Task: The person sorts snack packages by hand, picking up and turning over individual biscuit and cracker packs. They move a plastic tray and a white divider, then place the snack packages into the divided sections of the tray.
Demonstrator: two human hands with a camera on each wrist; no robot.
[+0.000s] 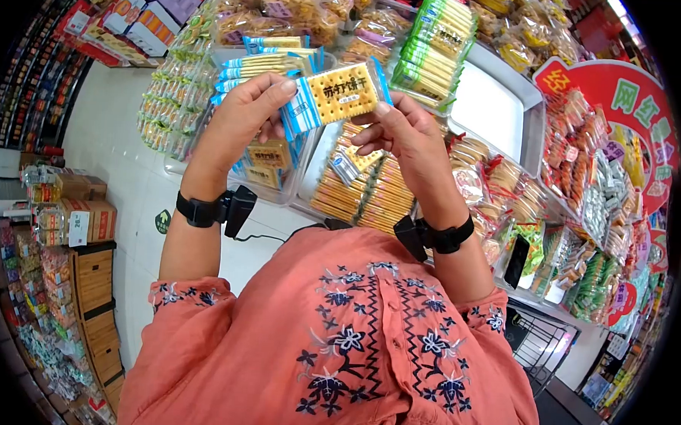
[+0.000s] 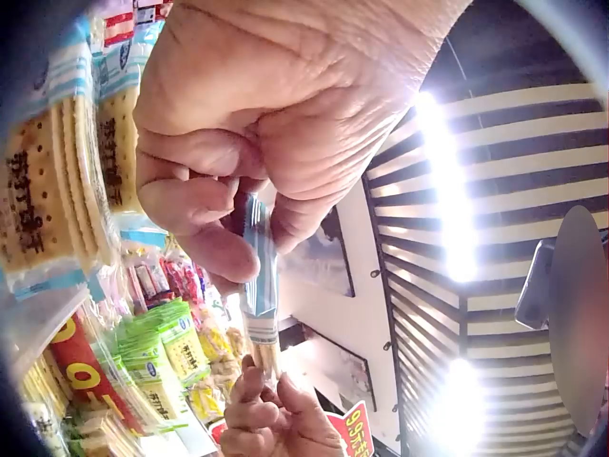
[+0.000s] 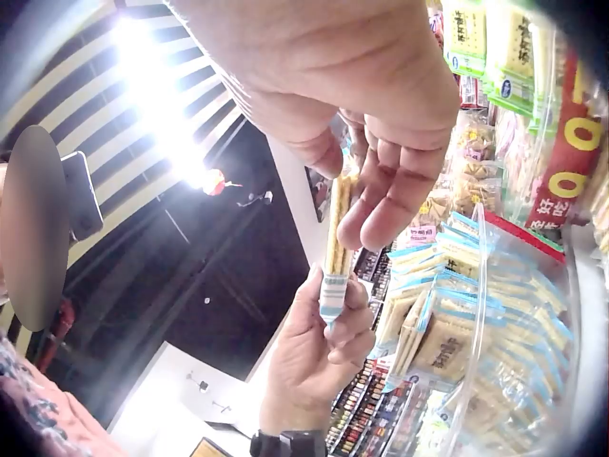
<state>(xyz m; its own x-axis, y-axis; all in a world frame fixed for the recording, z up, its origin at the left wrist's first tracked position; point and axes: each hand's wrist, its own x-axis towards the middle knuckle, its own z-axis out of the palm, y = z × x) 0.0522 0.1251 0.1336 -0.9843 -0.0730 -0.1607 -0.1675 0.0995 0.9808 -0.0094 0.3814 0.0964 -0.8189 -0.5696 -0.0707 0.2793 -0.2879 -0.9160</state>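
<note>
A clear-and-blue packet of square crackers [image 1: 336,100] is held up between both hands in the head view, its printed face upward. My left hand [image 1: 246,121] pinches the packet's left end between thumb and fingers. At the other end, my right hand [image 1: 416,144] has its thumb on the packet's corner and its fingers behind. Both wrist views show the packet [image 2: 259,271] edge-on, several crackers [image 3: 340,224] thick. Beneath the hands, a bin of similar blue cracker packets [image 1: 267,63] lies to the left. A loose grey-ended packet [image 1: 350,166] rests on stick-shaped biscuits [image 1: 341,193].
Green cracker packets [image 1: 439,46] fill a bin beyond the right hand. Beside them stands a white-bottomed bin [image 1: 491,105]. Round biscuits in bags [image 1: 471,176] and a red sign [image 1: 627,96] are at the right. Stacked cartons [image 1: 89,217] and a shopping cart [image 1: 536,335] stand farther off.
</note>
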